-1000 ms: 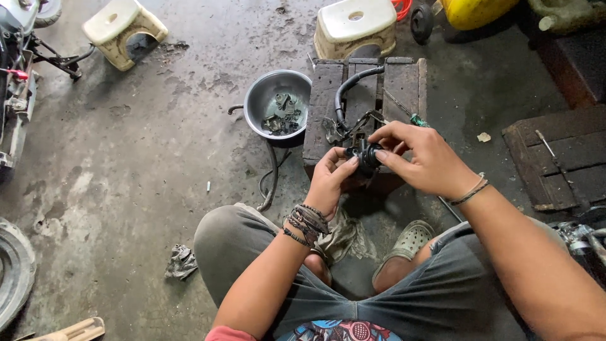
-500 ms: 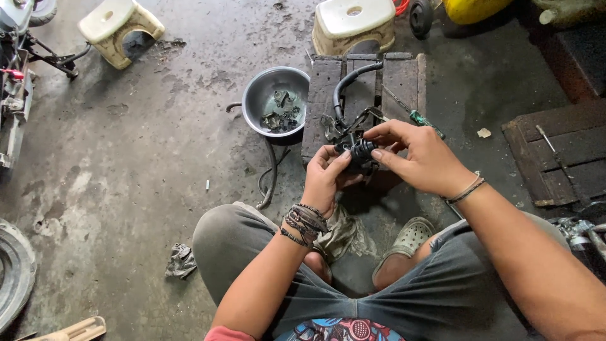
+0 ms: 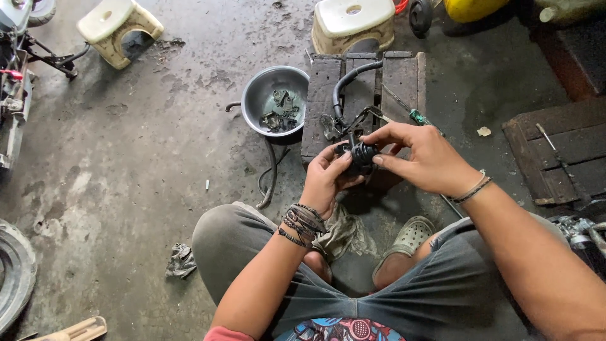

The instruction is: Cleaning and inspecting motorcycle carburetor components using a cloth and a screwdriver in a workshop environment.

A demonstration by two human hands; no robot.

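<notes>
1. Step in hand: the person sits on the floor (image 3: 126, 189) with a small black part (image 3: 361, 153) held up between both hands. To me it looks like close fiddling with that part, turning or fitting something on it rather than picking up or putting down.

2. Left hand (image 3: 328, 180): curled under and behind the part, thumb and fingers closed on its near-left side, cupping it from below. Dark bracelets ring that wrist.

3. Right hand (image 3: 424, 158): comes in from the right, fingers bent and pinched on the part's right side and top, the thumb low. It is closed on the part, not open.

4. Where the part is: squeezed between the two hands, touching both, held just above the near end of a dark wooden pallet (image 3: 404, 79). A black hose (image 3: 346, 82) curves away from it toward the far side; whether it is joined to the part I cannot tell.

5. Next move, as I judge it: small, steady finger work, the left holding firm while the right does the twisting or pressing.

6. About them: a metal bowl (image 3: 259, 95) of small parts lies just left of the pallet, a screwdriver (image 3: 416, 117) just beyond the right hand, a rag (image 3: 344, 233) under the knees, two stools at the far side.
</notes>
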